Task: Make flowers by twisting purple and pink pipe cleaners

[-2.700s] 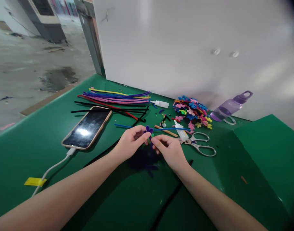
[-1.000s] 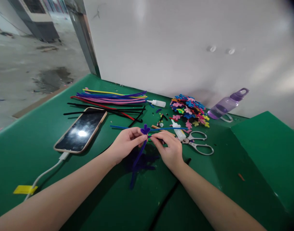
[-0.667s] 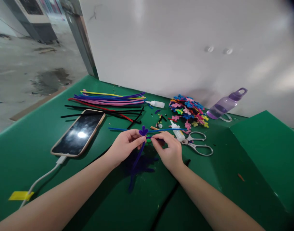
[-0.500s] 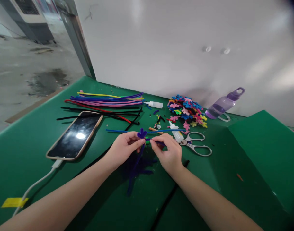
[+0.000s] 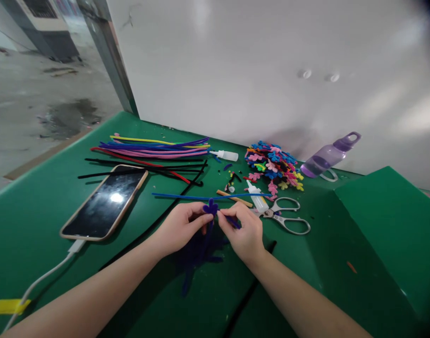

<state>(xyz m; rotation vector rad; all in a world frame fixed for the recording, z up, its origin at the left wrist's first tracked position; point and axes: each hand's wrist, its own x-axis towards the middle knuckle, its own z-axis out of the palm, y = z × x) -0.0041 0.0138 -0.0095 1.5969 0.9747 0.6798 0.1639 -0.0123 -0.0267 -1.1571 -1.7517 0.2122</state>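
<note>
Between my two hands is a dark purple pipe cleaner (image 5: 211,206) bent into small loops like flower petals, with a straight tail hanging down. My left hand (image 5: 186,224) pinches it just below the loops, thumb against fingers. My right hand (image 5: 243,230) is closed on a purple length of the pipe cleaner at the right, close to the left fingertips. Behind the hands a straight blue pipe cleaner (image 5: 179,196) lies across the table. Below them, blurred purple pieces (image 5: 197,263) show on the green surface; whether they are partly reflection I cannot tell.
On the green table (image 5: 137,300) lie a phone (image 5: 102,206) with a charging cable, bundled pipe cleaners (image 5: 154,149), black ones (image 5: 144,234), glue bottles (image 5: 257,197) (image 5: 226,155), scissors (image 5: 285,218) and a pile of fuzzy flowers (image 5: 273,164). A purple bottle (image 5: 327,157) leans by the white wall.
The petal loops now stand upright and fuller between my fingers, and the strand between the hands is shorter. Both hands appear slightly lower, along with a small shift of the whole view.
</note>
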